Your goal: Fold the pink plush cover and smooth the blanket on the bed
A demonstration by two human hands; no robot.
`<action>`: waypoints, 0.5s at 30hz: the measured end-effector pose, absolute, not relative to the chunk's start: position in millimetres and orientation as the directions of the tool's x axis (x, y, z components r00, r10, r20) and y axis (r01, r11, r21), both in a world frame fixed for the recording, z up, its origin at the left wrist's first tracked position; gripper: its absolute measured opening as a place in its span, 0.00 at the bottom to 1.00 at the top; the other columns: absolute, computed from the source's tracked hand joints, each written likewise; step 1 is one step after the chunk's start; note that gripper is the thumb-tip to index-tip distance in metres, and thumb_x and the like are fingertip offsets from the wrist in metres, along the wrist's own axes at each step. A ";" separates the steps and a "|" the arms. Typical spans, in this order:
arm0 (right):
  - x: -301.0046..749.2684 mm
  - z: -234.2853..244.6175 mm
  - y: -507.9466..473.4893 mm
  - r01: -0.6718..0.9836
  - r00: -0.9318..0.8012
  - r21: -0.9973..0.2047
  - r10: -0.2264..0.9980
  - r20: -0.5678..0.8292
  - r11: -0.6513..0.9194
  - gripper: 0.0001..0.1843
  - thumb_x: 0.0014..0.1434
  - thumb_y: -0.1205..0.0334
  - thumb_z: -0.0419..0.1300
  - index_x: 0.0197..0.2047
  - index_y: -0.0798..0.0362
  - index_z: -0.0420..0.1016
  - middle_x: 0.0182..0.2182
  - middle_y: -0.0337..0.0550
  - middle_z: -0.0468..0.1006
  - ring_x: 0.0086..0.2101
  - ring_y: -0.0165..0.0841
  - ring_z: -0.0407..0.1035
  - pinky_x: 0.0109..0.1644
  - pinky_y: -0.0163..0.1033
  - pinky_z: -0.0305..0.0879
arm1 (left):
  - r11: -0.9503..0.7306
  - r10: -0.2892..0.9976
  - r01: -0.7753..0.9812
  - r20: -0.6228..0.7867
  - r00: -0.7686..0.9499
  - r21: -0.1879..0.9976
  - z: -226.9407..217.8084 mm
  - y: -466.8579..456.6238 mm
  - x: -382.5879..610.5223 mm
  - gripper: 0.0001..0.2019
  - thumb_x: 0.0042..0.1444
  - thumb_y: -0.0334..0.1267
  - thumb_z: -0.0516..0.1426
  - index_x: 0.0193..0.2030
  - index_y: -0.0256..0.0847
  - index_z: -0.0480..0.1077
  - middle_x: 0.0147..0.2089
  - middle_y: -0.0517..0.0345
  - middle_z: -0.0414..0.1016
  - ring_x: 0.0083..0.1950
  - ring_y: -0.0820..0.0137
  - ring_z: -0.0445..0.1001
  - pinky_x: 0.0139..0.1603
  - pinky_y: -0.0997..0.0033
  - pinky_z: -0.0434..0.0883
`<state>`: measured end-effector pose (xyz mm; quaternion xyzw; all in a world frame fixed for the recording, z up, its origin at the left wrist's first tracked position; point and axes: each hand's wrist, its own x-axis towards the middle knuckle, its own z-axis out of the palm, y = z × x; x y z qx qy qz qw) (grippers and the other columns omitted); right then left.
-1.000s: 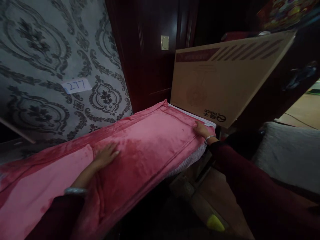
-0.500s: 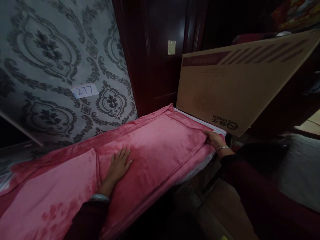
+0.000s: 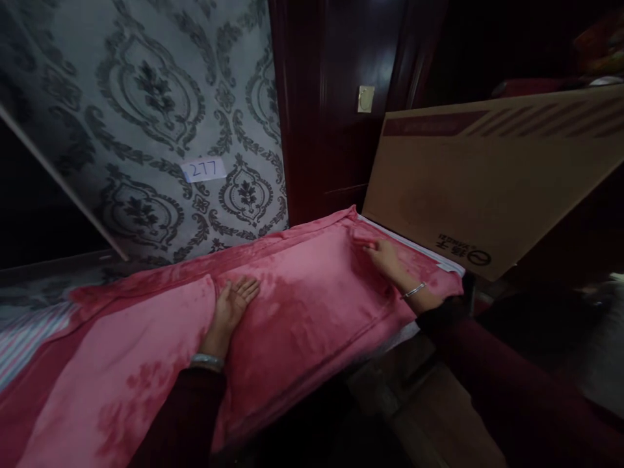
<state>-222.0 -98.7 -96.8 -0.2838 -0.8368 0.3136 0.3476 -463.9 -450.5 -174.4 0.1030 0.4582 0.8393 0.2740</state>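
Note:
A pink plush blanket [image 3: 302, 299] lies spread over a narrow bed or bench that runs from lower left to upper right. My left hand [image 3: 233, 305] rests flat on its middle with the fingers stretched out, a bracelet on the wrist. Farther along, near the blanket's far end, my right hand [image 3: 385, 258] lies on the cloth with its fingers extended flat toward the wall. Its wrist carries a thin bangle. Neither hand holds anything.
A large flat cardboard box [image 3: 487, 175] leans at the far end of the bed. Patterned grey wallpaper carries a label [image 3: 203, 170] reading 277. A dark wooden door [image 3: 341, 97] stands behind. Striped fabric [image 3: 22, 338] shows at the left.
My right hand slid from the blanket's far right corner inward over its top. The left hand shifted slightly along the cloth, and the view swung left.

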 end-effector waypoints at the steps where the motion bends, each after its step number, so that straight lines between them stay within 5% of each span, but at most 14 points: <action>1: -230.2 -93.7 -120.5 0.194 -0.651 -0.710 0.630 0.423 0.677 0.20 0.60 0.71 0.54 0.50 0.54 0.84 0.46 0.47 0.86 0.47 0.38 0.79 0.54 0.41 0.73 | -0.432 0.555 -0.390 -0.102 -0.826 0.813 -173.8 -450.8 -463.6 0.20 0.66 0.53 0.53 0.47 0.36 0.74 0.53 0.38 0.81 0.60 0.54 0.79 0.69 0.45 0.70; 8: -205.1 -128.1 -265.0 -0.222 -0.862 -0.618 0.145 0.486 0.754 0.18 0.63 0.66 0.53 0.49 0.48 0.81 0.43 0.43 0.86 0.44 0.39 0.80 0.50 0.41 0.74 | -0.404 0.552 -0.432 -0.162 -0.818 0.806 -175.1 -449.9 -460.0 0.23 0.67 0.56 0.53 0.52 0.36 0.69 0.59 0.31 0.76 0.61 0.53 0.78 0.67 0.45 0.71; 11: -187.1 -159.3 -286.5 -0.288 -0.887 -0.656 0.064 0.458 0.697 0.20 0.63 0.69 0.53 0.51 0.47 0.81 0.44 0.43 0.86 0.44 0.39 0.80 0.49 0.41 0.76 | -0.405 0.561 -0.450 -0.172 -0.810 0.796 -175.3 -448.0 -458.2 0.17 0.70 0.51 0.50 0.50 0.39 0.68 0.54 0.36 0.79 0.57 0.57 0.81 0.67 0.46 0.71; 15: -178.8 -188.4 -290.2 -0.304 -0.858 -0.661 0.104 0.502 0.685 0.25 0.60 0.70 0.54 0.58 0.47 0.79 0.49 0.46 0.85 0.48 0.40 0.80 0.54 0.46 0.76 | -0.398 0.559 -0.444 -0.172 -0.811 0.803 -178.5 -444.4 -455.2 0.08 0.70 0.42 0.53 0.45 0.41 0.68 0.47 0.43 0.81 0.51 0.62 0.83 0.66 0.52 0.73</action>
